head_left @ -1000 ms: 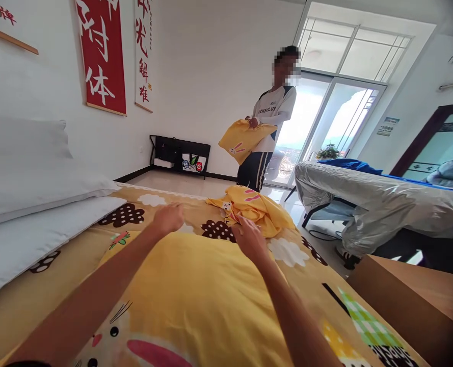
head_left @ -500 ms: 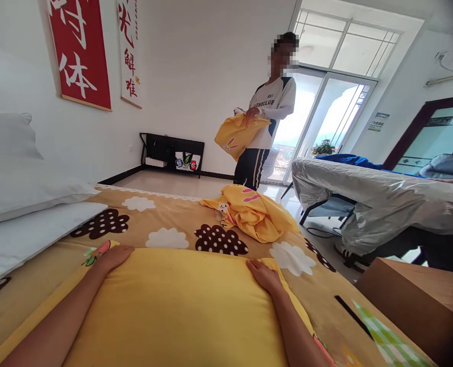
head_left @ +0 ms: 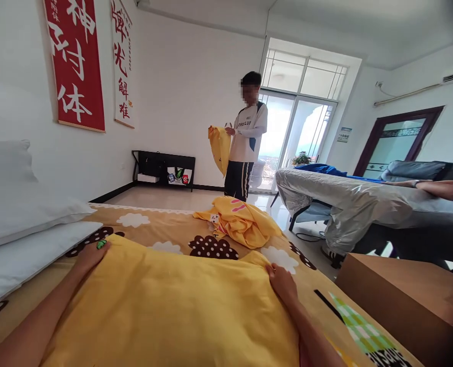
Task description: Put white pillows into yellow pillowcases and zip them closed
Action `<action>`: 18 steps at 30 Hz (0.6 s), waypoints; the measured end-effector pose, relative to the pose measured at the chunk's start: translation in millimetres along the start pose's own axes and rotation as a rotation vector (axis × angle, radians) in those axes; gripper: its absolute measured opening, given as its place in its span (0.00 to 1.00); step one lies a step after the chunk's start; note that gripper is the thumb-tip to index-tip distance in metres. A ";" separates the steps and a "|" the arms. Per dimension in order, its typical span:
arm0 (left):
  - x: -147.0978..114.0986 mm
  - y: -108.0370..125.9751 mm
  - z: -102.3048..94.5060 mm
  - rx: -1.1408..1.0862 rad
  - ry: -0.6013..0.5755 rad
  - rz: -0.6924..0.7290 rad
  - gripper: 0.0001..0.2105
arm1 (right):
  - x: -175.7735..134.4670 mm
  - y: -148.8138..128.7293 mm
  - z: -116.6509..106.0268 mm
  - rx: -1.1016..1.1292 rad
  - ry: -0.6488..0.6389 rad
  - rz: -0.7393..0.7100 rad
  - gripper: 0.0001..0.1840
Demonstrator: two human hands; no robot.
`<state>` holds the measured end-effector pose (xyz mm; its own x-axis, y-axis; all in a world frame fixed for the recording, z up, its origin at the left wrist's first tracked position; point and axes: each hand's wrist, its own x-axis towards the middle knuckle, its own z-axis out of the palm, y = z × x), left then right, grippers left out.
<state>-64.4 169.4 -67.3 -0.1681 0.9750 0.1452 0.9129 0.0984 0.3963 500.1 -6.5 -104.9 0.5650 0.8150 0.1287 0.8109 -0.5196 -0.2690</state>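
A plump yellow pillow (head_left: 180, 306) lies before me on the patterned bedspread (head_left: 134, 232), its far edge drawn up at the corners. My left hand (head_left: 92, 254) is closed on the far left corner, beside a small green print. At the far right corner my right hand (head_left: 283, 283) pinches the fabric with bent fingers. Beyond the pillow lies a crumpled yellow cloth (head_left: 245, 221) printed with a rabbit.
White pillows (head_left: 12, 193) are stacked at the left. Across the bed a person (head_left: 249, 127) stands holding another yellow cloth (head_left: 219, 148). A cardboard box (head_left: 402, 290) stands at the right, near a plastic-covered table (head_left: 344, 193) where another person's arm (head_left: 440, 187) rests.
My hands have gone from lying on the pillow to gripping its far corners, and its edge has risen. The standing person has turned and shifted the cloth. An arm has appeared at right.
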 end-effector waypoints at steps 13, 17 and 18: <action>-39.7 133.5 45.1 0.281 -0.095 0.598 0.25 | -3.7 -128.1 11.5 -0.055 -0.004 -0.469 0.23; -20.4 25.1 99.5 0.378 -0.318 0.484 0.24 | 4.1 -77.9 51.3 -0.041 -0.102 -0.443 0.24; -14.8 8.3 102.9 0.366 -0.315 0.443 0.25 | 11.1 -67.1 55.0 -0.037 -0.109 -0.422 0.25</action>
<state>-16.1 176.2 -159.5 0.3188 0.9452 -0.0708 0.9478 -0.3184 0.0177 443.5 51.6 -137.9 0.1653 0.9792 0.1178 0.9733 -0.1426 -0.1800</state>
